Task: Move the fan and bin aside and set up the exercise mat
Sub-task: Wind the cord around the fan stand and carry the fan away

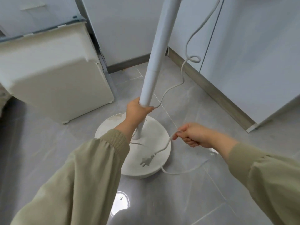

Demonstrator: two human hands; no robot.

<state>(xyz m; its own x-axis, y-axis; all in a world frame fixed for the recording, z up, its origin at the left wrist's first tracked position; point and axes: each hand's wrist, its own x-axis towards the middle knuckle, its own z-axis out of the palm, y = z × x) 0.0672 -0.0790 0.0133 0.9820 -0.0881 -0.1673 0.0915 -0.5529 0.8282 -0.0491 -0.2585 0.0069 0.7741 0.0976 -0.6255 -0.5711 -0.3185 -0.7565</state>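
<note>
nearest to me the right hand (193, 135) pinches the white cord (164, 147). its plug (146, 160) is over the round fan base (154, 127), which stands on the grey floor. a little further, the left hand (138, 109) is closed around the fan pole (155, 54). behind, at the left, stands a white box-like unit (56, 78).

One view, worn on the head and tipped steeply down over both sleeves (81, 176), so the grey floor (186, 200) fills the frame beneath the left hand (138, 109) and right hand (193, 135). It sits close, both hands at arm's reach near mid-frame, facing a room corner beyond them, with the fan pole (155, 59) running from the left hand out past the top edge. The wide lens bows the white cabinet (56, 88) left of the left hand and the wall panels (251, 62) beyond the right hand.
</note>
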